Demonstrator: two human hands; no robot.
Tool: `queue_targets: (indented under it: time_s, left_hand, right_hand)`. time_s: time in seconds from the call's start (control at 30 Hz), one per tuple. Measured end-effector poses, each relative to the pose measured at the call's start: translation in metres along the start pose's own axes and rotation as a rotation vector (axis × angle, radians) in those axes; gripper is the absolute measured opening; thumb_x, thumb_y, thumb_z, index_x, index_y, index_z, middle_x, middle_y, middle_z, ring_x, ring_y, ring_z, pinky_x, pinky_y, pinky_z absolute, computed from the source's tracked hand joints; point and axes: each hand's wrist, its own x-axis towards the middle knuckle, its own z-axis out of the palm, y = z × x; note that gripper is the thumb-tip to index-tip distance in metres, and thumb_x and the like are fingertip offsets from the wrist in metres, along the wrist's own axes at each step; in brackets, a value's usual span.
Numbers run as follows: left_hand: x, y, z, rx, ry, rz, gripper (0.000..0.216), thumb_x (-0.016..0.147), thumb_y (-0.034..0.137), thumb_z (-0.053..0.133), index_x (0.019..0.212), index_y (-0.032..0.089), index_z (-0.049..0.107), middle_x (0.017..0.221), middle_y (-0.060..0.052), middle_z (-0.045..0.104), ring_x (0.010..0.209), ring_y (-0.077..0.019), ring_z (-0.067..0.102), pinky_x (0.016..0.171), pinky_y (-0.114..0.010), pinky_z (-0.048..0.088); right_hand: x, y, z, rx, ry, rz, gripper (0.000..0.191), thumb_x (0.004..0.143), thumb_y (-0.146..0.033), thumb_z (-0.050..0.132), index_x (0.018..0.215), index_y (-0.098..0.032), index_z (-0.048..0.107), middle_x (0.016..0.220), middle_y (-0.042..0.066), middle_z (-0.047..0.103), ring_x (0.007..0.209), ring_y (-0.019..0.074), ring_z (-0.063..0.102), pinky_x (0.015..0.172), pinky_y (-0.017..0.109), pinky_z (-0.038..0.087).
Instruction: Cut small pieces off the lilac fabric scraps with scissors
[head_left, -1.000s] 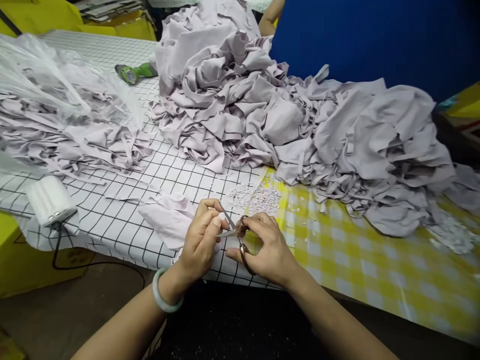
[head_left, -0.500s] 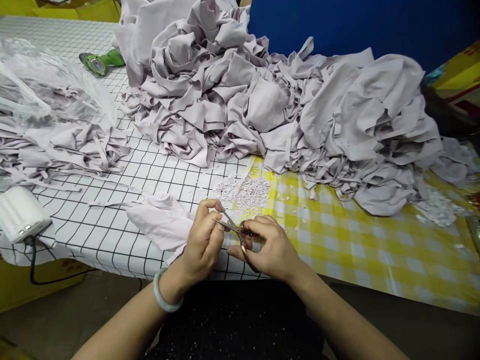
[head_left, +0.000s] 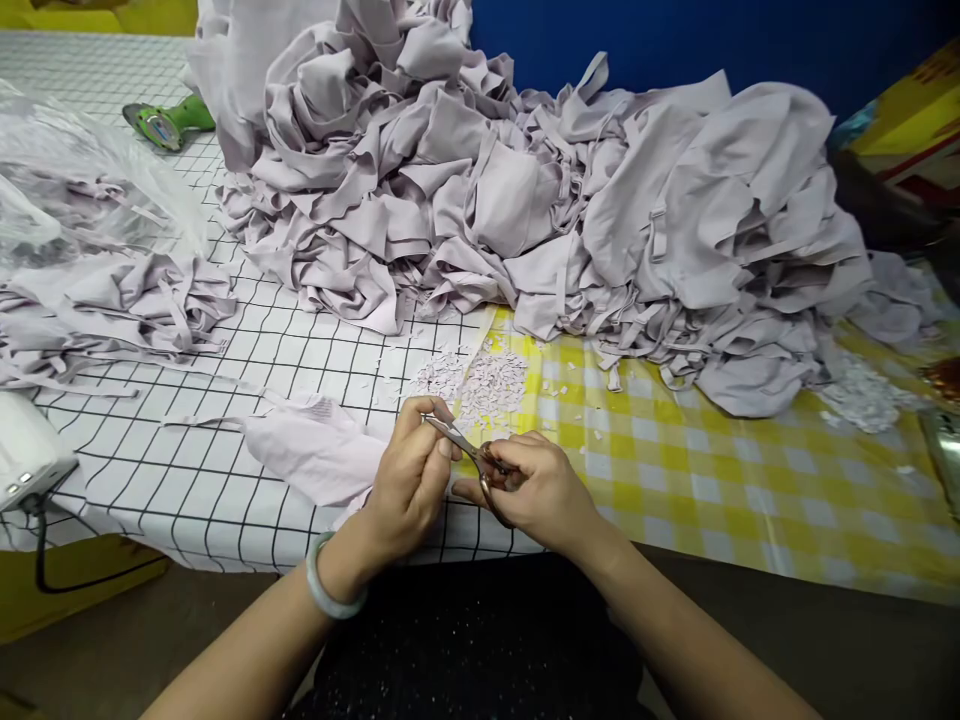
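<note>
Scissors [head_left: 475, 455] are gripped in R hand [head_left: 553, 495], w/ fingers & thumb hooked at the handle loops; blades are shown almost together, long axis slanted up & to the L, tips set right at the fingertips of L hand [head_left: 409, 490]. Btwn the two hands, then, the key relation is fixed: blades are pointed across from R to L, & pivot is set on the R-hand side.

Piece of lilac cloth [head_left: 311, 450] is laid on the gridded tablecloth [head_left: 277, 350], L of both hands; by L hand it's more nearly reached, R hand being placed well apart from its main part. Its long axis is stretched roughly sideways, thin strap end laid out to the far L, other end hidden behind L hand & wrist. L fingers are curled in & pinched narrow; cloth is judged to be held there, tho the edge btwn fingertips can't be made out. Whether cloth is touched by blades can't be told.

Just beyond the fingers, small scraps [head_left: 491, 385] are strewn where tablecloth is met by yellow check sheet [head_left: 675, 480]. Farther back, big lilac pile [head_left: 450, 200] is heaped, touched by neither hand.
</note>
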Motion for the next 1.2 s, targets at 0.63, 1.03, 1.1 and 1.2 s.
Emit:
queue_targets:
  time_s: [0.63,1.03,1.1,1.2]
  left_hand:
    - [-0.055,-0.045,-0.176,0.751,0.148,-0.369,0.025,0.076,0.007,0.053,0.095,0.018,0.063,0.116,-0.015,0.057,0.118,-0.0343,0.049,0.104,-0.06,0.04]
    - [-0.03,0.004,-0.183,0.378,0.226,-0.466,0.004,0.089,0.021,0.054,0.085,0.02,0.053,0.069,0.003,0.05,0.058,-0.0124,0.045,0.054,-0.025,0.037]
    - [-0.032,0.026,-0.176,0.127,0.211,-0.511,0.008,0.088,0.025,0.059,0.085,0.019,0.055,0.07,0.002,0.051,0.058,-0.0111,0.044,0.052,-0.024,0.036]
    - [-0.044,0.039,-0.166,-0.232,0.155,-0.626,0.01,0.086,0.026,0.061,0.081,0.018,0.058,0.063,0.002,0.048,0.053,-0.0096,0.039,0.048,-0.023,0.033]
  right_hand:
    - [0.0,0.011,-0.002,0.034,0.067,0.157,0.04,0.078,-0.058,0.073,0.099,-0.026,0.063,0.098,0.008,0.067,0.085,0.0258,0.062,0.076,0.039,0.052]
    - [0.063,-0.07,0.09,0.581,-0.114,0.123,0.037,0.077,-0.042,0.077,0.103,-0.025,0.057,0.114,0.007,0.068,0.103,0.0227,0.063,0.094,0.041,0.049]
    - [0.071,-0.076,0.101,0.582,-0.152,0.111,0.036,0.075,-0.038,0.077,0.102,-0.024,0.058,0.113,0.007,0.069,0.103,0.0228,0.063,0.094,0.04,0.049]
    - [0.076,-0.075,0.109,0.594,-0.182,0.109,0.025,0.074,-0.033,0.074,0.087,-0.023,0.056,0.094,0.003,0.069,0.088,0.0203,0.064,0.086,0.037,0.051]
